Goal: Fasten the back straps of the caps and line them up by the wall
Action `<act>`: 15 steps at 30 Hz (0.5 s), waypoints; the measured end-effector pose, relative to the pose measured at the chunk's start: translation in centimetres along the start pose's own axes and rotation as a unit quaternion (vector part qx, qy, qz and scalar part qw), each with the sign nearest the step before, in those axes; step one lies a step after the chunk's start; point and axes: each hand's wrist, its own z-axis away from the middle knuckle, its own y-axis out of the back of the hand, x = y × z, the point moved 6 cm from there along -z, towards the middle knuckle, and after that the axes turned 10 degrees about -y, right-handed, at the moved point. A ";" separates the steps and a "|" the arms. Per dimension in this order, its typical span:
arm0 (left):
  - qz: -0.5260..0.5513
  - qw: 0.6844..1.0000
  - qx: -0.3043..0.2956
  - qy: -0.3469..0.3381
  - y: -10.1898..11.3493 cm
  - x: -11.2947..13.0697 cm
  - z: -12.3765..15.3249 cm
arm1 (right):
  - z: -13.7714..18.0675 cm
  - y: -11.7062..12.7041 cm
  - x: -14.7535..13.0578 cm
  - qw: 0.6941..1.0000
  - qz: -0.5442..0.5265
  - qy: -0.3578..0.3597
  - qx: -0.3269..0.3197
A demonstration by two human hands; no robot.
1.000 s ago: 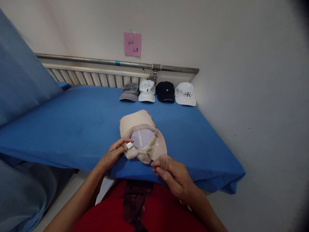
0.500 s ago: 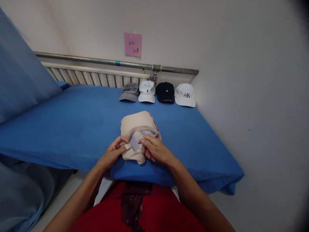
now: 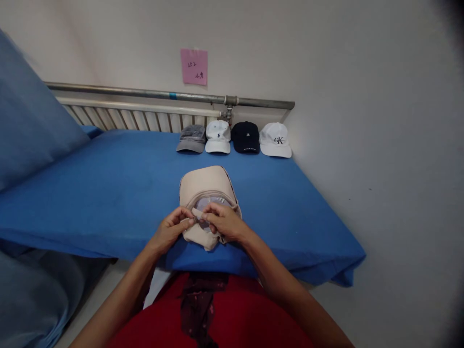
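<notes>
A beige cap (image 3: 206, 182) lies upside down near the front edge of the blue-covered bed, its brim pointing away from me and its inside showing. My left hand (image 3: 174, 226) pinches the left side of the cap's back opening, thumb against fingers. My right hand (image 3: 223, 221) is closed on the beige strap (image 3: 197, 212) of the cap, its end reaching the left fingertips. Whether the strap passes through a buckle is hidden by the fingers.
Along the far edge stand a grey cap (image 3: 191, 138), a white cap (image 3: 218, 137), a black cap (image 3: 245, 137) and a white lettered cap (image 3: 275, 140). Behind them run a radiator (image 3: 134, 117) and a metal pipe (image 3: 137, 91). A blue curtain (image 3: 32, 116) hangs at left.
My right hand has moved left with the strap, bringing its end up to my left fingers. The left hand stays at the cap's back. The view has shifted slightly.
</notes>
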 end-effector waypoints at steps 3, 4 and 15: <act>-0.012 1.000 -0.012 0.000 -0.1 0.3 0.2 | 0.3 -0.3 -0.1 1.000 0.006 -0.009 -0.007; -0.017 1.000 -0.020 0.001 -0.3 0.3 0.3 | 0.3 -0.4 -0.1 1.000 0.001 -0.012 -0.004; -0.119 0.991 0.045 -0.053 -0.8 0.4 0.4 | 0.0 -0.3 0.3 0.999 0.012 0.008 0.046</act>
